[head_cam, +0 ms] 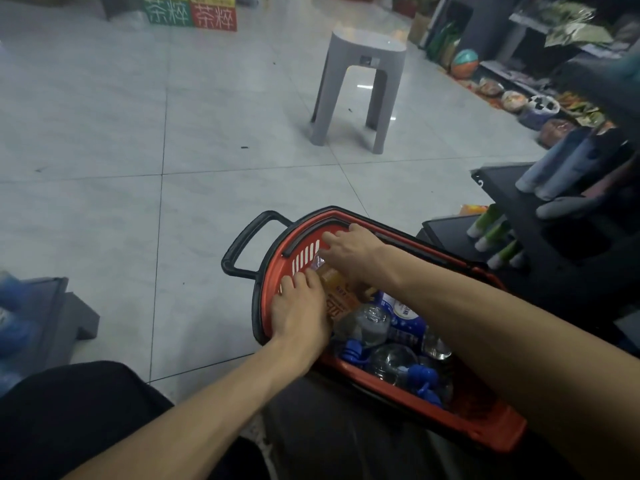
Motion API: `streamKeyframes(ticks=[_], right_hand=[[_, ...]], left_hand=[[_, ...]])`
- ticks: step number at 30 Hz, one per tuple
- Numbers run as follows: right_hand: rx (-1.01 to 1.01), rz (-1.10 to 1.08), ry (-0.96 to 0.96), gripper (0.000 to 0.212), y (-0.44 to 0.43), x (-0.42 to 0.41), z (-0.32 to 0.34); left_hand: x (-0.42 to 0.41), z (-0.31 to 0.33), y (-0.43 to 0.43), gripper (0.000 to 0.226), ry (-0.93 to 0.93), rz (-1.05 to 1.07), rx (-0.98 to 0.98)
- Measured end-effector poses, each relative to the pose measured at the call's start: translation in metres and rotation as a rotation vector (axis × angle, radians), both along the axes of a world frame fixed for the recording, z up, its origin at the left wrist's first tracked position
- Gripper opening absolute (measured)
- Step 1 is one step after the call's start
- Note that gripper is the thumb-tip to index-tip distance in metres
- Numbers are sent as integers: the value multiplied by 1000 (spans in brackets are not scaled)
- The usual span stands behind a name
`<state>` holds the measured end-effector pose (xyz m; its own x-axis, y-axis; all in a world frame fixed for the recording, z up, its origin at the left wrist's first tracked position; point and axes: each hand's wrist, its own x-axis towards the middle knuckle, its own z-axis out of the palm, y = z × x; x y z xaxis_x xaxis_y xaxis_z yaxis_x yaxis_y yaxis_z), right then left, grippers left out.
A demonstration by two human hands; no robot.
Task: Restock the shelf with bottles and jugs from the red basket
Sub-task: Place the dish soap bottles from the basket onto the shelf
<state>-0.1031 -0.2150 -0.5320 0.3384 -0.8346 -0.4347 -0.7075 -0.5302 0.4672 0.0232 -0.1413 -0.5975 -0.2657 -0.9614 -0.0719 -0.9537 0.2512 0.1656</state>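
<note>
"茶粹" is read in white on the green box [167,10] at 11 o'clock. The same "茶粹" is printed on the red box [214,16] just beside it. Print on the orange bottle [341,296] and blue-label bottle [405,311], in the basket [478,427] at 6 o'clock, is blurred and cannot be read.

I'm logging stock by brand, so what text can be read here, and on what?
"茶粹" in white on the green box.
"茶粹" in white on the red box beside it.
Label of the orange bottle in the red basket: large pale characters, partly hidden, unreadable.
Print on the blue-labelled bottle: too blurred to read.
</note>
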Motion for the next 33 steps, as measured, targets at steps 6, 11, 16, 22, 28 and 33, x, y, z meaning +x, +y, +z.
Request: streamKeyframes(ticks=[6, 11, 16, 22, 28, 33], right_hand=[[-139, -74, -160, 74, 33, -36, 21], [-282, -317, -304, 68, 71, -85, 61], [-379, -592, -543, 79, 114, -116, 79], [-517, -951, -963, 83, 165, -147, 77], [-470, -1231, -1541, 93, 211, -175, 69], [-425, -1297, -1664, 82, 238, -197, 55]], left_hand=[[-1, 21, 12, 62, 275, -60, -162], [-17, 25, 23, 65, 500, -246, -319], [-55, 46, 29, 86, 702, -227, -274], [-106, 76, 50, 116, 1028, -42, 161], [-152, 86, 55, 57, 1334, -32, 897], [-181, 79, 73, 68, 1352, 29, 1081]])
